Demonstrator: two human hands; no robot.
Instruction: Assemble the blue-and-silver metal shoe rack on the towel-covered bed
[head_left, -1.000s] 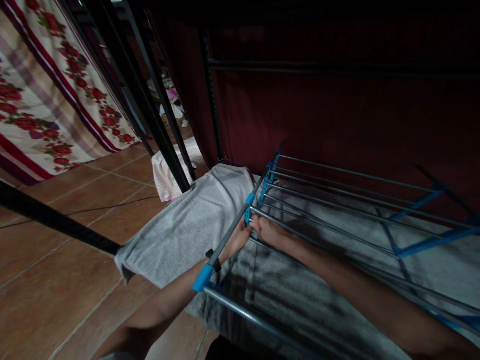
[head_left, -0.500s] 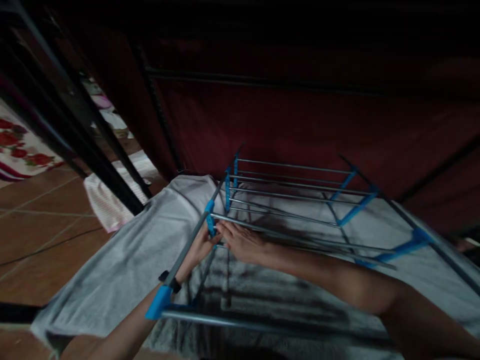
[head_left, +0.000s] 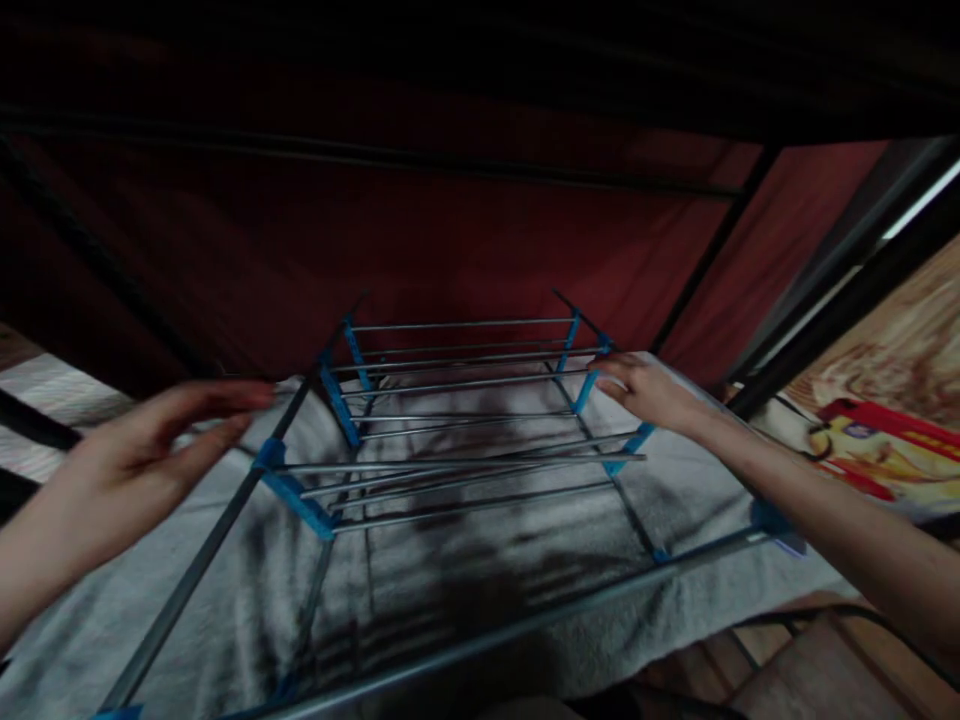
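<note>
Fingers of the right hand (head_left: 646, 392) touch the drying rack (head_left: 457, 440); left hand (head_left: 127, 470) hovers open, empty

A grey towel (head_left: 465, 560) lies spread over the floor (head_left: 847, 670). On the towel stands a metal drying rack (head_left: 457, 440) with blue joints, spanning left to right.

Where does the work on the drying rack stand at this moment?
Done: the drying rack stands over a grey towel, several rods seated in blue brackets. In hand: right hand touches the far right bracket; left hand hovers open off the left rail. Left: some middle rods lie skewed, apparently unseated.
</note>
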